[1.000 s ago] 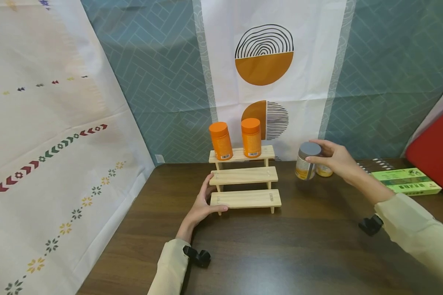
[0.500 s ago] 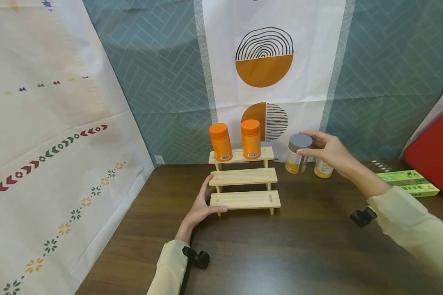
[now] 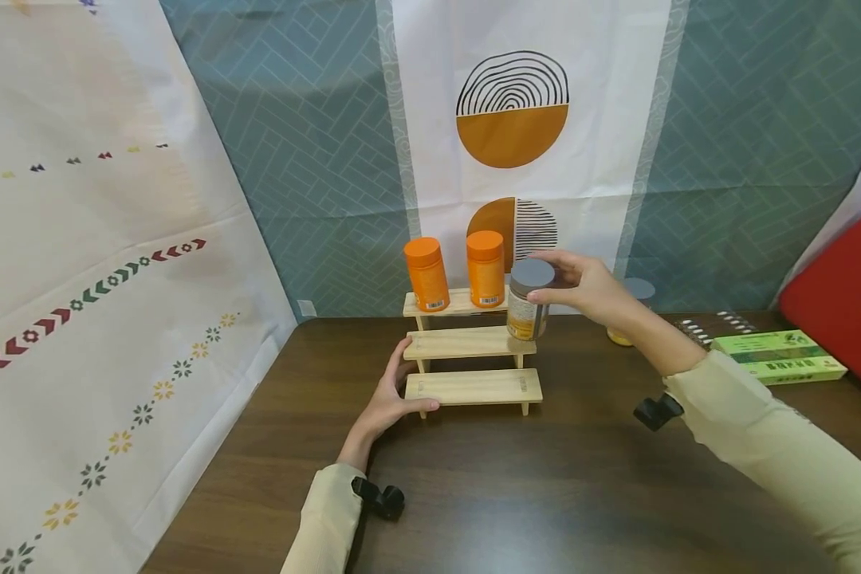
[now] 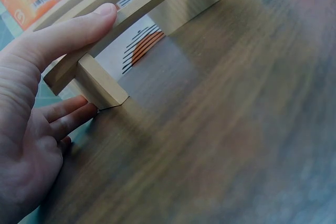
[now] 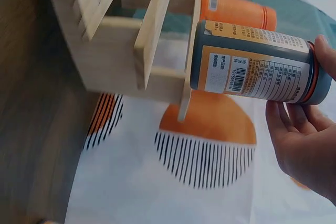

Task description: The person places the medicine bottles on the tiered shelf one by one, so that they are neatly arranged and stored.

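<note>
A three-step wooden stand (image 3: 471,387) sits near the back of the table. My left hand (image 3: 386,405) grips its left end, thumb on the lowest step and fingers by the leg, as the left wrist view (image 4: 86,30) also has it. Two orange jars (image 3: 428,279) (image 3: 486,275) stand on the top step, the left one leaning in view. My right hand (image 3: 591,288) holds a clear jar (image 3: 522,312) by its grey lid at the stand's right end. In the right wrist view the base of that jar (image 5: 254,61) is close to the step's edge; contact cannot be told.
Partly hidden behind the right forearm is another grey-lidded jar (image 3: 640,289). A green box (image 3: 778,356) and a red rounded item (image 3: 843,295) lie to the right. Printed cloth (image 3: 294,159) hangs behind the table (image 3: 516,486).
My right hand has carried the grey-lidded jar leftward, from beside the second jar to the stand's right end. The left hand keeps its grip on the stand.
</note>
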The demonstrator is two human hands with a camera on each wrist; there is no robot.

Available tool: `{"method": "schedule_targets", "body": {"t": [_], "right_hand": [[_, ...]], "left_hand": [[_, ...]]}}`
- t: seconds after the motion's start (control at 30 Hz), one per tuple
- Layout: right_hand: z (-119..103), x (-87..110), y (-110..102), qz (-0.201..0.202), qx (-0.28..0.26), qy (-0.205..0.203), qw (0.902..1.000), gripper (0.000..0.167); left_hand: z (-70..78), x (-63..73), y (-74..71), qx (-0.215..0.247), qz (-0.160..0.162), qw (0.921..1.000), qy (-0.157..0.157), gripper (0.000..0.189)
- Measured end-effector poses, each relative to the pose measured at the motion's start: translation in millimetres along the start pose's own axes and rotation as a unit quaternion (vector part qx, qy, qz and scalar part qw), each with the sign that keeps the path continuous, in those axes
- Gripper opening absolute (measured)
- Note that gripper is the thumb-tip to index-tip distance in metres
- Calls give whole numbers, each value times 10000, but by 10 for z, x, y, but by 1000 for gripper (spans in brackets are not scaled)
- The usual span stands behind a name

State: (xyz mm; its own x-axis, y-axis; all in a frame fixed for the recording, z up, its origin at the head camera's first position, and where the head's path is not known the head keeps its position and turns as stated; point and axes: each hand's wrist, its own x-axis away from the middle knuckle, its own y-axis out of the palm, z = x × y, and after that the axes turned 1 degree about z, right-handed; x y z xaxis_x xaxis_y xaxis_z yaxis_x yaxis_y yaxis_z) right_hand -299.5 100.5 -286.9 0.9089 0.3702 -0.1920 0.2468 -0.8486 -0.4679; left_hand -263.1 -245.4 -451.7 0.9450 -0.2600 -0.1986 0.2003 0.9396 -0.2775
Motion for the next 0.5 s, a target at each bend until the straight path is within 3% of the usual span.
{"method": "schedule_targets", "body": {"t": [0.27, 0.5], "right_hand": [[-75, -124, 283, -243, -657, -355, 9969, 63], [-146, -224, 532, -288, -857, -237, 9956, 63]], "left_hand": [[-4, -20, 19, -4, 2, 10000, 3, 111], [-6, -25, 23, -85, 58, 9999, -58, 111]]}}
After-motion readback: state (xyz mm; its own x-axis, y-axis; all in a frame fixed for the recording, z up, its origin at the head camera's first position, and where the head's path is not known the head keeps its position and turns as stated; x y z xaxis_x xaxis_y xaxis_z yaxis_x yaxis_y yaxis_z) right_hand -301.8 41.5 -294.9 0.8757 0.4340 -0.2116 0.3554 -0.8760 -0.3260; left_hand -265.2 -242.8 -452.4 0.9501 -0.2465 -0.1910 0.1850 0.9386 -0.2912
